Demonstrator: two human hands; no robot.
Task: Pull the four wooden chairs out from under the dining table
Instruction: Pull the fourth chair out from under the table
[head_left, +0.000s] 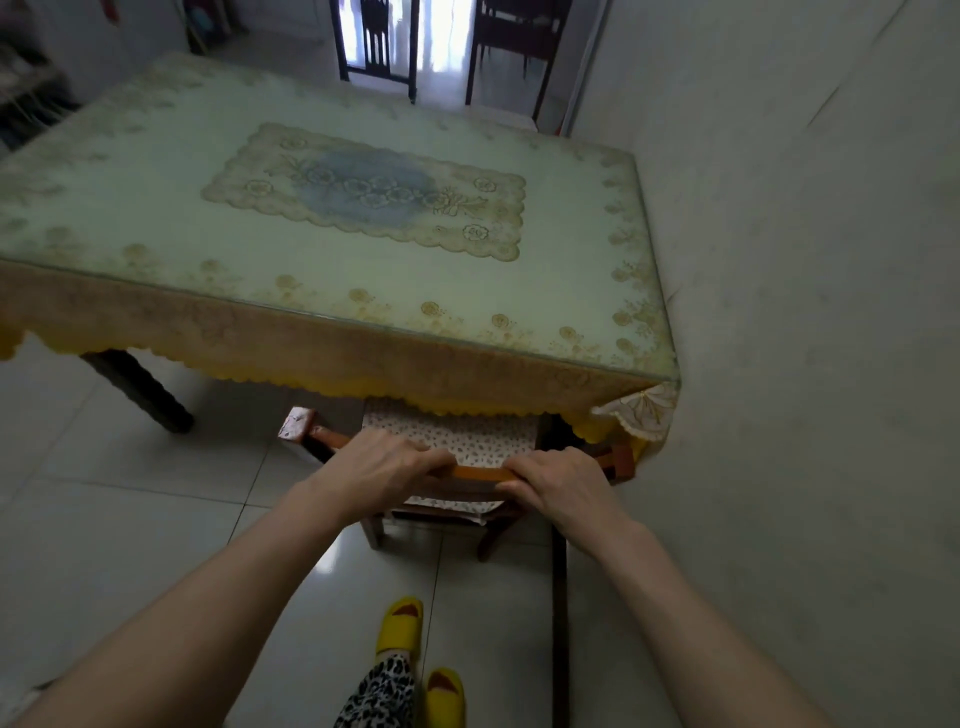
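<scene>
Head view: left hand (384, 462) and right hand (556, 483) on wooden chair (475, 474).

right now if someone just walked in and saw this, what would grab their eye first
Probably the two bare hands, left hand and right hand, gripping the top rail of a wooden chair tucked under the near edge of the dining table. Next, the table's lace-patterned cloth with its yellow scalloped fringe, filling the middle of the view. Then the bright yellow slippers on the pale floor tiles at the bottom.
</scene>
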